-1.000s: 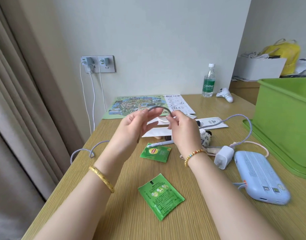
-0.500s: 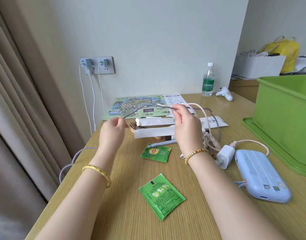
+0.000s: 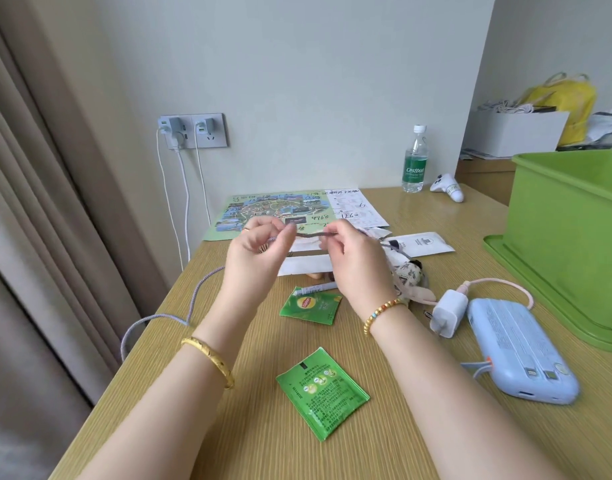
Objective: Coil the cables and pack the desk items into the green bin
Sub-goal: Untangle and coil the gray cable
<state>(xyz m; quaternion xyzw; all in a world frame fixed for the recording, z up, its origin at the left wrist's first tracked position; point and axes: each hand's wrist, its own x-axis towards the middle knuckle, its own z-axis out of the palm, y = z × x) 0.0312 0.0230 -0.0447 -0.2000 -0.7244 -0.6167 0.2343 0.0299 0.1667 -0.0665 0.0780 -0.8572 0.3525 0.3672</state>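
A short stretch of the braided lilac-grey cable (image 3: 309,234) is held taut above the desk, pinched at one end by the left hand (image 3: 259,252) and at the other by the right hand (image 3: 354,261); on both hands the fingers are curled in round the cord. From the left hand the cable is seen trailing down to the light wooden desk (image 3: 256,427), where it is looped over the left edge. Past the right hand a further length is glimpsed over the white paper sleeve (image 3: 424,243), though its end is hidden behind the knuckles.

The tall green plastic bin (image 3: 571,237) is stood at the right of the desk on its flat green lid (image 3: 539,306), well apart from both hands. Just beside the lid, the pale blue power bank (image 3: 520,351) is laid flat, with the white plug charger (image 3: 448,313) touching its near corner and a thin pink cord (image 3: 498,282) arched between them. Two green tea sachets are left on the desk: one (image 3: 311,308) under the wrists, one (image 3: 323,391) between the forearms. A white pen (image 3: 313,289) is laid beside the farther sachet, and a small floral fabric pouch (image 3: 408,277) is partly covered by the right wrist. A colourful printed map (image 3: 273,211) is spread at the back edge
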